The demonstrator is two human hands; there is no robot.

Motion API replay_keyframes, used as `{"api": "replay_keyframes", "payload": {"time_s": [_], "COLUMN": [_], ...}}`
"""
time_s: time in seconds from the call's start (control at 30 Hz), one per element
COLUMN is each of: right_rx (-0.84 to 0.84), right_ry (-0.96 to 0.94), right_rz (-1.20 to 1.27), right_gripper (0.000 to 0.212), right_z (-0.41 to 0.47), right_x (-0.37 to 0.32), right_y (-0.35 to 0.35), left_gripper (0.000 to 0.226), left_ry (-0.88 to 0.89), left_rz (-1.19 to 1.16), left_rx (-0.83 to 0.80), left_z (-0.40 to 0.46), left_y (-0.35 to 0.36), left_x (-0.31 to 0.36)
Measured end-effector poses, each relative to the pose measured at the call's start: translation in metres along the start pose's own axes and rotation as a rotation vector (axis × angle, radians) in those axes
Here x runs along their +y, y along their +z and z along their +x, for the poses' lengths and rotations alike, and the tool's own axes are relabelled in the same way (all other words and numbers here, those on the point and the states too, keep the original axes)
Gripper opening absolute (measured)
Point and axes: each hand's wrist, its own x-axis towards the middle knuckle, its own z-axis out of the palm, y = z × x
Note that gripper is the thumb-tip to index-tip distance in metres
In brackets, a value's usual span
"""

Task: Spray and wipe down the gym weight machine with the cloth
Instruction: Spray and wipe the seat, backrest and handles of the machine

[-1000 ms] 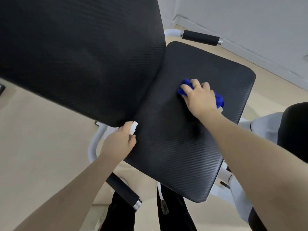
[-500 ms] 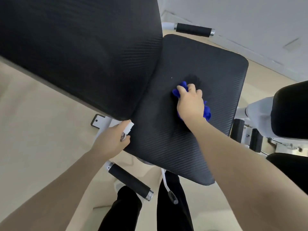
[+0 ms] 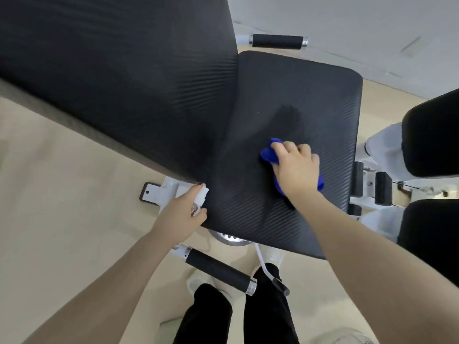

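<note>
Your right hand [image 3: 296,167], clamped on the crumpled blue cloth [image 3: 269,152], has dragged it toward 6 o'clock across the black textured seat pad [image 3: 298,90], leaving a damp streak; left hand [image 3: 181,217] grips the white spray bottle [image 3: 201,197].

1. The seat pad [image 3: 298,100] is black with a fine diagonal ribbed weave; a darker patch sits near its middle.
2. The back pad [image 3: 119,78] is black with the same weave.
3. The cloth [image 3: 269,151] is bright blue.
4. The handle grips [image 3: 218,271] are black with silver end caps.
5. The frame [image 3: 169,192] is white.
6. The floor [image 3: 62,194] is plain beige.
</note>
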Motion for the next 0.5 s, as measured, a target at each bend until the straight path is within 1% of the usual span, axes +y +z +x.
{"api": "replay_keyframes", "payload": {"time_s": [0.03, 0.07, 0.1, 0.13, 0.2, 0.3, 0.37, 0.43, 0.47, 0.5], "right_rx": [-0.025, -0.012, 0.015, 0.032, 0.031, 0.044, 0.055, 0.029, -0.003, -0.023], "right_ry": [0.143, 0.245, 0.3, 0.303, 0.212, 0.009, -0.209, -0.38, -0.384, -0.312], "right_rz": [0.069, 0.156, 0.227, 0.287, 0.349, 0.275, 0.14, 0.031, -0.01, -0.037], "right_gripper": [0.034, 0.034, 0.034, 0.034, 0.033, 0.031, 0.038, 0.037, 0.033, 0.028], "right_z": [0.006, 0.008, 0.008, 0.006, -0.001, -0.015, -0.029, -0.041, -0.043, -0.044], "right_x": [0.005, -0.002, -0.02, -0.041, -0.084, -0.111, -0.105, -0.083, -0.064, -0.04], "right_y": [0.002, 0.005, 0.008, 0.014, 0.025, 0.03, 0.028, 0.022, 0.015, 0.01], "left_gripper": [0.058, 0.06, 0.06, 0.059, 0.052, 0.034, 0.032, 0.032, 0.033, 0.037], "left_ry": [0.008, 0.023, 0.04, 0.059, 0.08, 0.061, 0.056, 0.053, 0.048, 0.04], "left_rz": [0.012, 0.033, 0.053, 0.077, 0.128, 0.05, 0.021, 0.072, 0.096, 0.109], "left_rx": [-0.021, -0.032, -0.027, -0.009, 0.025, -0.015, -0.053, -0.042, -0.029, -0.018], "left_z": [-0.001, -0.002, -0.003, -0.003, -0.005, -0.013, -0.017, -0.018, -0.019, -0.019], "left_y": [-0.002, -0.003, -0.004, -0.005, -0.009, -0.016, -0.017, -0.014, -0.012, -0.01], "left_x": [0.0, -0.001, -0.002, -0.003, -0.009, -0.019, -0.021, -0.017, -0.012, -0.007]}}
